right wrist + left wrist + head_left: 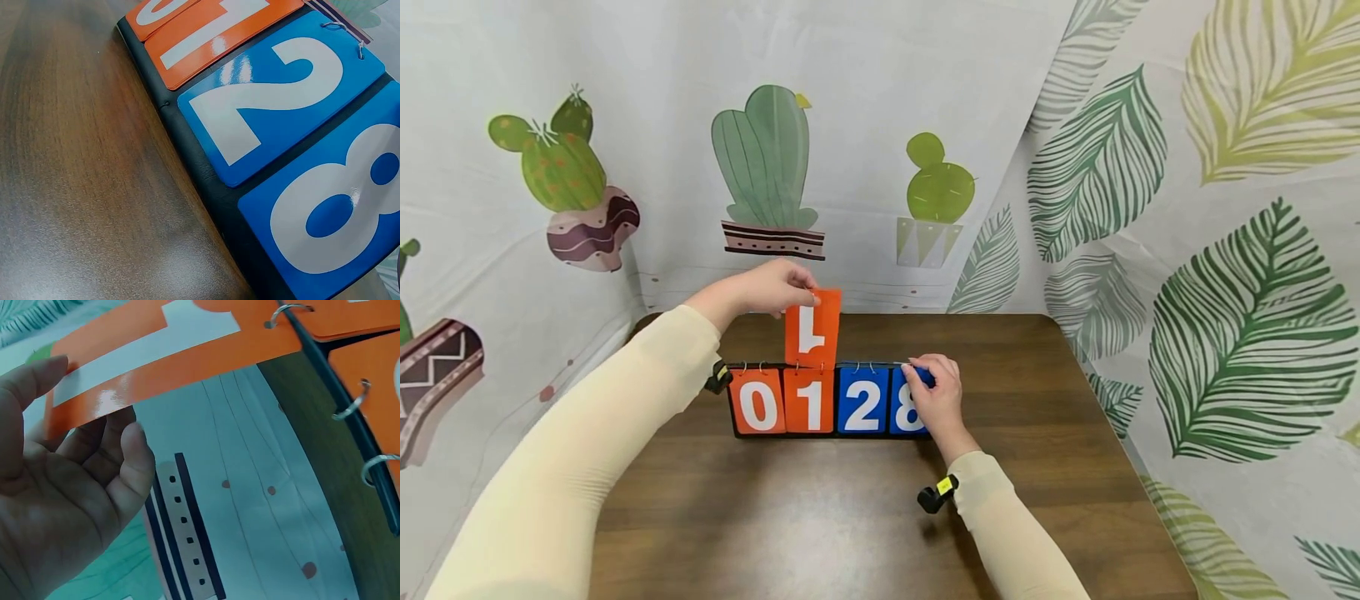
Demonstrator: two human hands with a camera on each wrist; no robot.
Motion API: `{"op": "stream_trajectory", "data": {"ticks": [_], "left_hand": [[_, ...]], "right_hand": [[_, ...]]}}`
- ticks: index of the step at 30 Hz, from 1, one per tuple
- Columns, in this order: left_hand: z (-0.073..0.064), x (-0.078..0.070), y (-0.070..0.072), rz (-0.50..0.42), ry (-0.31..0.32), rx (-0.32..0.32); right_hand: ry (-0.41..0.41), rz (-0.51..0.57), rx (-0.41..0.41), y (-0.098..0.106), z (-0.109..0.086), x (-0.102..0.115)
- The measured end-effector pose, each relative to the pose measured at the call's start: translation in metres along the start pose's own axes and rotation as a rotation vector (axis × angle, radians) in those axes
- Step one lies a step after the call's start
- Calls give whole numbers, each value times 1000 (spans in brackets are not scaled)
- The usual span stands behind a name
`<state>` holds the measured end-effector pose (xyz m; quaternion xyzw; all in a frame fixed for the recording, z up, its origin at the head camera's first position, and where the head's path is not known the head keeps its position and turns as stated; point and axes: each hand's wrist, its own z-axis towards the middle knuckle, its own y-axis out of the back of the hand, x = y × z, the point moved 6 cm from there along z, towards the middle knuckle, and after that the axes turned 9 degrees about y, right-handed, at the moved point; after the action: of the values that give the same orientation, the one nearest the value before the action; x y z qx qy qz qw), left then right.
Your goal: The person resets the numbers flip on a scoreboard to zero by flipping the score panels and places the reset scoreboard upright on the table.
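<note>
A flip scoreboard with a black base (203, 178) stands on the table, showing orange cards 0 (758, 407) and 1 (809, 407), then blue cards 2 (861, 407) and 8 (331, 206). My left hand (771, 287) pinches the free end of a raised orange card (827, 321), which bears an upside-down 1 and hangs from the rings. In the left wrist view, the thumb lies on one face of that card and the fingers are behind it. At the scoreboard's upper right corner, my right hand (942, 400) grips the top edge and partly covers the 8.
The brown wooden table (820, 517) extends in front of the scoreboard and to its sides. Behind it hangs a white cloth (857, 167) printed with cacti, and a leaf-patterned cloth (1247, 333) hangs on the right. A small black camera (936, 496) is on the right wrist.
</note>
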<state>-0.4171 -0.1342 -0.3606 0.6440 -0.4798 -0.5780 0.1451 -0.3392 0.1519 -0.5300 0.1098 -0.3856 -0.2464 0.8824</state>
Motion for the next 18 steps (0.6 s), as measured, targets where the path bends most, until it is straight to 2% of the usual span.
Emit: {"op": "stream_trajectory", "data": {"ticks": [4, 7, 14, 18], "left_hand": [[-15, -7, -5, 59, -103, 3], [-25, -11, -12, 128, -156, 5], [-47, -25, -34, 220, -185, 27], [-63, -29, -49, 239, -188, 73]], "right_hand": [[-16, 5, 9, 0, -1, 0], [-27, 9, 19, -1, -1, 0], [-28, 3, 14, 0, -1, 0], [-27, 4, 11, 0, 0, 0]]}}
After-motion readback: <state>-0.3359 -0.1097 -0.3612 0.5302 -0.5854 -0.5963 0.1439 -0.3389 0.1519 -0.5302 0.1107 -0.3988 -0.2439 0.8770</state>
